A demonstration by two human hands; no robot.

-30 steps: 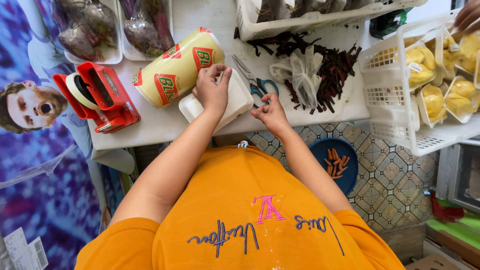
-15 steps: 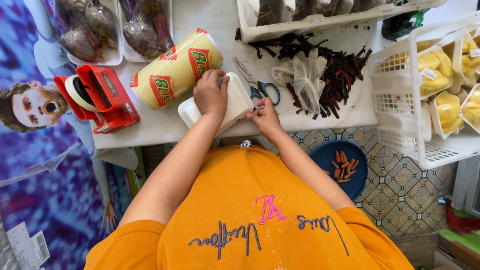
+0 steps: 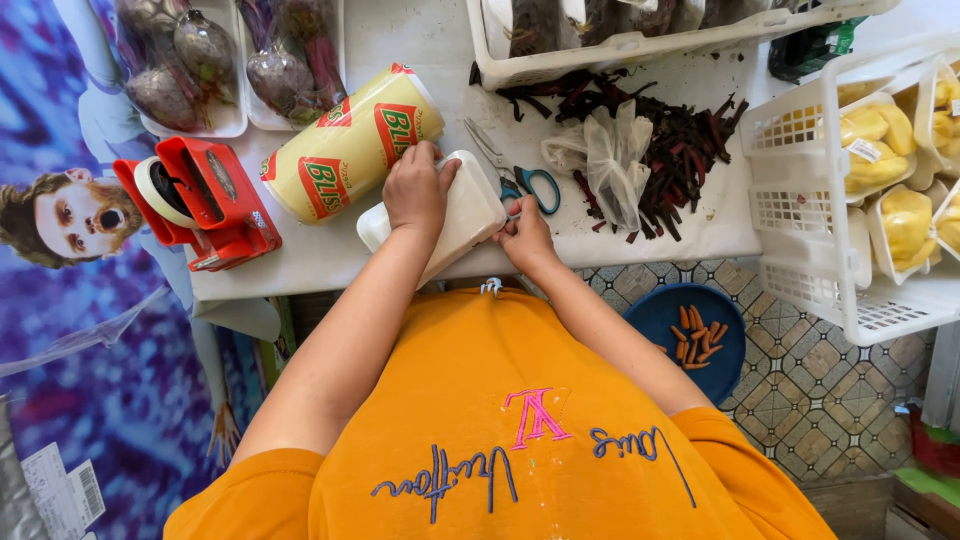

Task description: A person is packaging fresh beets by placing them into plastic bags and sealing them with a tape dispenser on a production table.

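A white foam tray (image 3: 470, 215) lies at the near edge of the white table (image 3: 300, 262), tilted a little. My left hand (image 3: 417, 190) presses on its top, fingers curled over the far edge. At the tray's right end my right hand (image 3: 525, 232) grips the side. A big yellow roll of wrap film (image 3: 345, 150) lies just behind my left hand. Blue-handled scissors (image 3: 525, 182) rest beside my right hand.
A red tape dispenser (image 3: 200, 205) stands at the left. Dark red pieces (image 3: 680, 140) and clear bags (image 3: 612, 150) lie at the right, next to white baskets (image 3: 800, 210) of wrapped yellow produce. Trays of beets (image 3: 190, 65) sit at the back. A blue bowl (image 3: 665, 315) is on the floor.
Both hands have closed in on the foam tray; the right hand moved from the table edge to the tray's right end. The view shifted slightly.
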